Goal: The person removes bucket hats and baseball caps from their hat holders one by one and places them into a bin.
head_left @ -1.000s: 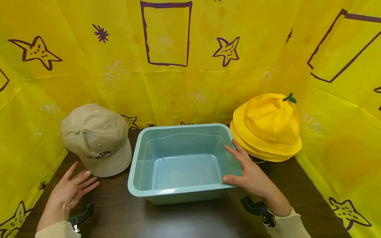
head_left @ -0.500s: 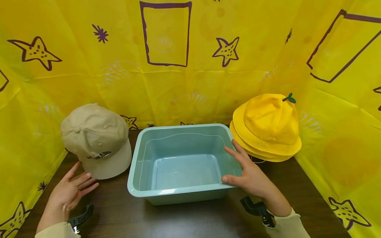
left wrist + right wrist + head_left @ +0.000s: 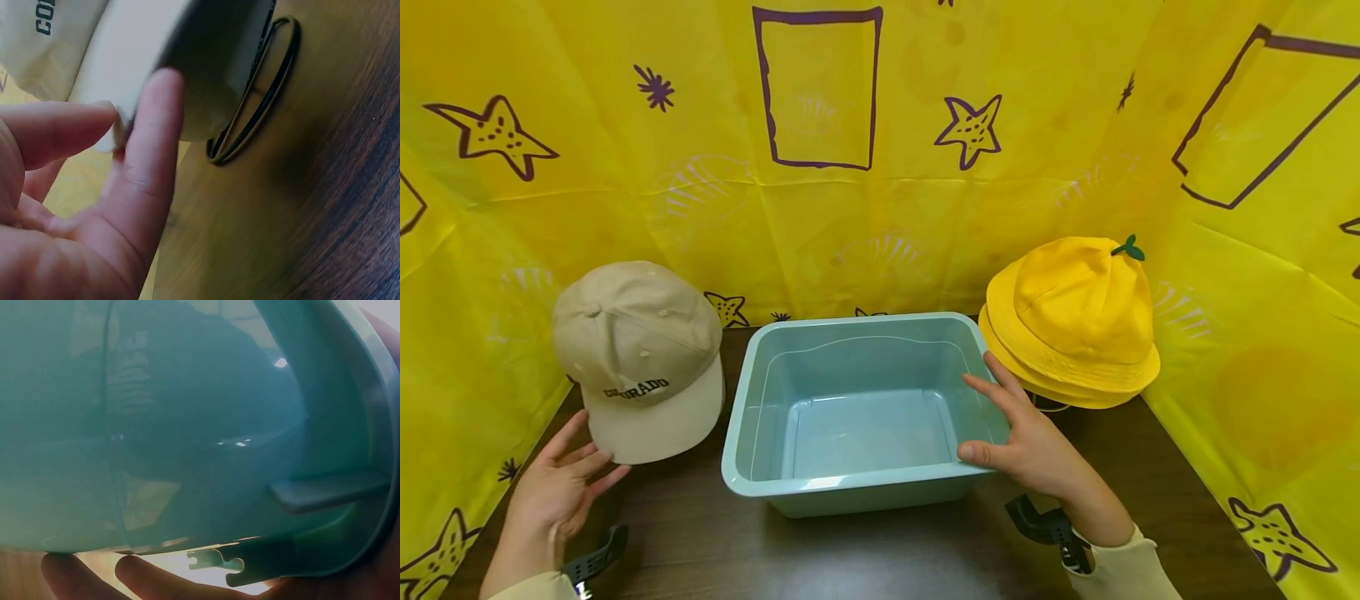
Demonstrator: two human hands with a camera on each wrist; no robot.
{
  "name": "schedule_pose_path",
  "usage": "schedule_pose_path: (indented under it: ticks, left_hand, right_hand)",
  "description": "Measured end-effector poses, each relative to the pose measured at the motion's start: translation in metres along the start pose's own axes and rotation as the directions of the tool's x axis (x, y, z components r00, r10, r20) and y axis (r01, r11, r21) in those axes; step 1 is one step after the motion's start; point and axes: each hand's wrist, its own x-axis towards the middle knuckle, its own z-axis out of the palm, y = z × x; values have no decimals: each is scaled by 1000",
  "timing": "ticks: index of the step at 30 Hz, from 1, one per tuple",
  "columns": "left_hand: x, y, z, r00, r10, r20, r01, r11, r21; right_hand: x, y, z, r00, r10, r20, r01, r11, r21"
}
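Note:
In the head view, a beige baseball cap point(image 3: 640, 333) with dark lettering stands at the left, its brim facing forward. My left hand point(image 3: 553, 492) pinches the brim edge; the left wrist view shows the thumb point(image 3: 69, 134) on its upper side and a finger point(image 3: 153, 137) beneath. A light blue plastic basin point(image 3: 842, 481) stands mid-table with nothing inside. At its front right corner my right hand point(image 3: 1037, 442) holds the rim. Fingertips point(image 3: 134, 569) meet the wall's outside in the right wrist view.
To the basin's right are stacked yellow bucket hats point(image 3: 1078, 317), the top one bearing a green sprout. A dark wire loop point(image 3: 275, 94) shows beneath the cap. Yellow patterned cloth point(image 3: 880, 242) encloses the dark wooden table point(image 3: 850, 558) at back and sides.
My left hand has moved slightly left and nearer, taking hold of the cap's brim. The cap has turned and its brim has tipped down toward me. My right hand and the basin have stayed still.

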Motion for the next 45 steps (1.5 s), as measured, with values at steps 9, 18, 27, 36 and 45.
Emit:
schedule_pose_path:
  ticks: [9, 18, 27, 36, 45]
  left_hand:
    - [-7, 1, -2, 995, 99, 22, -95, 983, -155]
    - [-7, -2, -6, 967, 195, 166, -168, 972, -161]
    - [-10, -1, -6, 941, 272, 203, -180, 907, -382]
    - [-13, 3, -8, 920, 307, 241, -130, 823, -553]
    - [-17, 8, -5, 888, 350, 299, -66, 740, -669]
  right_hand:
    - [-1, 0, 1, 1000, 1, -1, -1, 1000, 8]
    - [-2, -1, 2, 1000, 3, -8, -3, 1000, -1]
    - [-2, 1, 1, 1000, -3, -8, 3, 1000, -13]
    - [-1, -1, 1, 1000, 28, -10, -28, 1000, 8]
    - [-1, -2, 2, 998, 64, -21, -64, 998, -6]
